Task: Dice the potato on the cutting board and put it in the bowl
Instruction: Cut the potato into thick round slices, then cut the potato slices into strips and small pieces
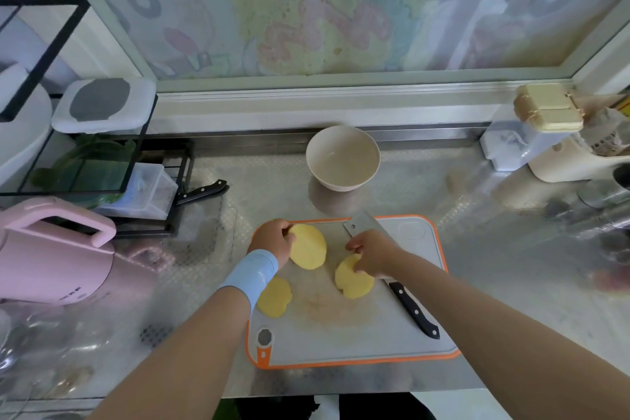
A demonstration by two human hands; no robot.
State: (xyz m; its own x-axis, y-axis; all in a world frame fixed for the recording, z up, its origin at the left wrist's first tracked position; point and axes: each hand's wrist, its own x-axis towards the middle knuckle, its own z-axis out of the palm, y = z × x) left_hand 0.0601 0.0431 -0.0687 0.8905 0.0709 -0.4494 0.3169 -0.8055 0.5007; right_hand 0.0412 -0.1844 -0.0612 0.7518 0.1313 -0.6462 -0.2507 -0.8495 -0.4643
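head view. three flat potato slabs lie on the cutting board (pixel 402 334), which sits on the steel desk (pixel 484 249) close to the person's edge. none is diced yet.

the left hand (pixel 271 239), with a pale blue band (pixel 250 274) at the wrist, curls its fingers (pixel 289 235) round the left rim of the far slab (pixel 308 247). the grip looks meant to shift or steady it.

the right hand (pixel 373 256) bends down over the right slab (pixel 354 280), fingertips on its upper face and thumb held just above. it appears to take hold of the slab, probably to lift or stack it, though the underside of the grasp is hidden.

the left slab (pixel 274 297) lies untouched near the board's left edge, partly under the left wrist.

the knife (pixel 414 310) rests flat on the board with its blade toward the far side and its handle toward the near right corner. it has been put aside so that both hands are free, and it passes under the right hand.

the bowl (pixel 342 143) stands empty on the desk beyond the board's far edge, apart from it and within reach for the dice.
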